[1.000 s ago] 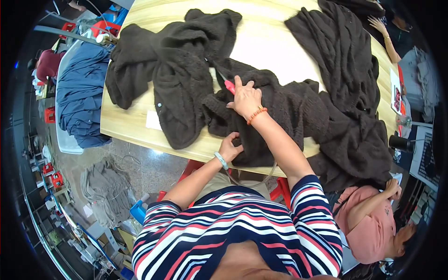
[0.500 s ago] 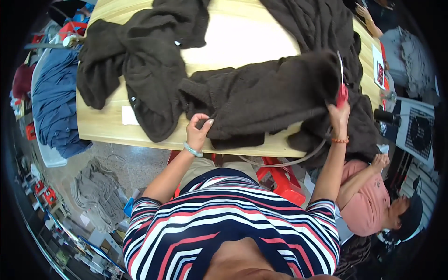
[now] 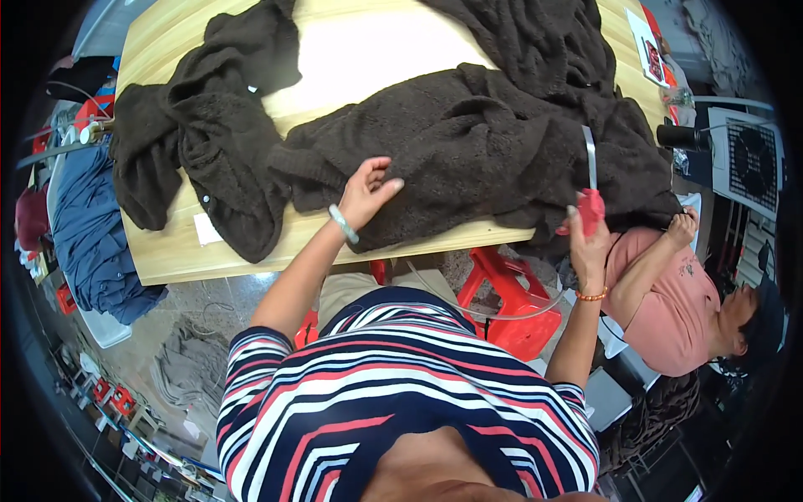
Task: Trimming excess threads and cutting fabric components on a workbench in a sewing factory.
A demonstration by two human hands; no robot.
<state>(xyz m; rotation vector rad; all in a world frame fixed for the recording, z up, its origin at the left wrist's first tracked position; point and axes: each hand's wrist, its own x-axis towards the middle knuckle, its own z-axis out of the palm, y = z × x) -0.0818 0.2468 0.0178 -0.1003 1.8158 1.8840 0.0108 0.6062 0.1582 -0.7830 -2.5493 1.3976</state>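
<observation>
A dark brown knitted garment (image 3: 468, 159) lies spread and rumpled along the near edge of the wooden table (image 3: 376, 58), while red-handled scissors (image 3: 590, 188) stand upright at its right end.

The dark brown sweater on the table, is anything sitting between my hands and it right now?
Nothing visible does. The left hand rests directly on the dark brown sweater near the wooden table edge. The right hand holds a red-handled tool upright at the sweater's right end.

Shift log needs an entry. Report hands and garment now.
Left hand on brown sweater, fingers loose. Right hand grips red-handled tool at the sweater's right edge. Second dark garment lies left.
</observation>
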